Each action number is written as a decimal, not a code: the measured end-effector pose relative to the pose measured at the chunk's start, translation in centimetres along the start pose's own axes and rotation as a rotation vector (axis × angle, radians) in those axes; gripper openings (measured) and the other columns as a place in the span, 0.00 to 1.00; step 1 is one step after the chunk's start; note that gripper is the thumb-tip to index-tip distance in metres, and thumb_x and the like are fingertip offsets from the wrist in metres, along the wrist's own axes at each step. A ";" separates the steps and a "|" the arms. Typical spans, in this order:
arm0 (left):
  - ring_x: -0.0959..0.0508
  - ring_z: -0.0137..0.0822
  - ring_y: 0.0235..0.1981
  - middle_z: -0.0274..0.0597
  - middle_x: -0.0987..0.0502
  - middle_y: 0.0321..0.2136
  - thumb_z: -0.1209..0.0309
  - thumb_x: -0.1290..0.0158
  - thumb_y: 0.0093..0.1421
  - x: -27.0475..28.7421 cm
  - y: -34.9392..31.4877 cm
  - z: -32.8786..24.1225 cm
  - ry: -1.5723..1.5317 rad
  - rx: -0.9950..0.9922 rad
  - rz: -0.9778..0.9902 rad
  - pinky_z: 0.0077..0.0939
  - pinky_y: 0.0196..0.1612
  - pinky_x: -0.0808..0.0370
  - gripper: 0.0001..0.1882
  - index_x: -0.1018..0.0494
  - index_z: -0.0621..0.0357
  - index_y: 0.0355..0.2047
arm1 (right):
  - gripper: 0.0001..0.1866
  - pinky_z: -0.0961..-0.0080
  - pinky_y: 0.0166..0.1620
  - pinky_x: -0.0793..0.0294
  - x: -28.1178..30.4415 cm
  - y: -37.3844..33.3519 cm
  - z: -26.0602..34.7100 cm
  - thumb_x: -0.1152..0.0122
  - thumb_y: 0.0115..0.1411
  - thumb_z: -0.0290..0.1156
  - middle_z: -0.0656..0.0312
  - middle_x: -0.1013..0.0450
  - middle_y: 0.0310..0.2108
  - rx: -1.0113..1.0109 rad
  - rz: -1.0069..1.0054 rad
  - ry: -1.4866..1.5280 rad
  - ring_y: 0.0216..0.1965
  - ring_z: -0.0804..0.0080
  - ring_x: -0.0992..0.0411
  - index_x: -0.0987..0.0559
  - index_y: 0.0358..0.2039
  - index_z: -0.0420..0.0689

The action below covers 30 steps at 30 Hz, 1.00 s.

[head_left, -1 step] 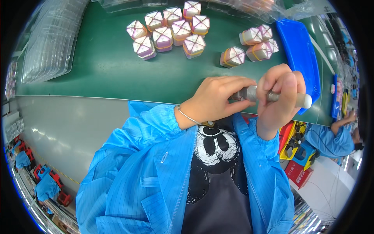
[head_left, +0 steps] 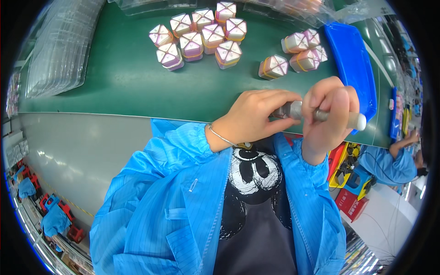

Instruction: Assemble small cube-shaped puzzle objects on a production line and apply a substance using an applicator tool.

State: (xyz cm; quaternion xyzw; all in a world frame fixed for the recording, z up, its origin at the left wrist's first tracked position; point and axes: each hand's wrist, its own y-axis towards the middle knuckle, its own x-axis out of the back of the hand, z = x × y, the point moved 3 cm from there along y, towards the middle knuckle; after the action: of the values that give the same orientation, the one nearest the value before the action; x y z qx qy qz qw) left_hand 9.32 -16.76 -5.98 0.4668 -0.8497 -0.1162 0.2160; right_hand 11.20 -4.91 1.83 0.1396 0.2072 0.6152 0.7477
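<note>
The grey rod (head_left: 322, 115), right of centre in the frame, looked smooth and cylindrical, with a rounded white tip at its right end and a darker, shinier left end. The left hand (head_left: 254, 112) pinched that darker end between thumb and fingers; the right hand (head_left: 332, 107) was curled closed around the rod nearer the tip (its fingers hid part of the shaft). Hands and rod sat practically where the earlier frame had them. Pink-and-white blocks (head_left: 213, 35) stood on the green table (head_left: 128, 82) at upper centre and upper right, a blue tray (head_left: 353, 59) lay beyond the right hand, and clear plastic trays (head_left: 62, 46) were stacked at upper left.
</note>
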 end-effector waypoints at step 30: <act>0.22 0.31 0.33 0.45 0.21 0.33 0.36 0.72 0.64 1.5 -0.4 1.6 -0.634 0.363 0.184 0.23 0.41 0.28 0.41 0.37 0.63 0.54 | 0.18 0.89 0.16 0.52 5.5 -2.2 0.2 0.45 0.65 0.40 0.66 0.28 0.23 -0.736 0.170 -0.147 0.13 0.91 0.44 0.25 0.45 0.38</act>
State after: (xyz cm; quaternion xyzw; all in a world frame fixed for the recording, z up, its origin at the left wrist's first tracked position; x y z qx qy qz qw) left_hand 8.16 -18.28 -7.18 0.3600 -0.9195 -0.0823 -0.1345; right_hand 14.11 0.07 0.21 -0.0775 -0.0940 0.6965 0.7072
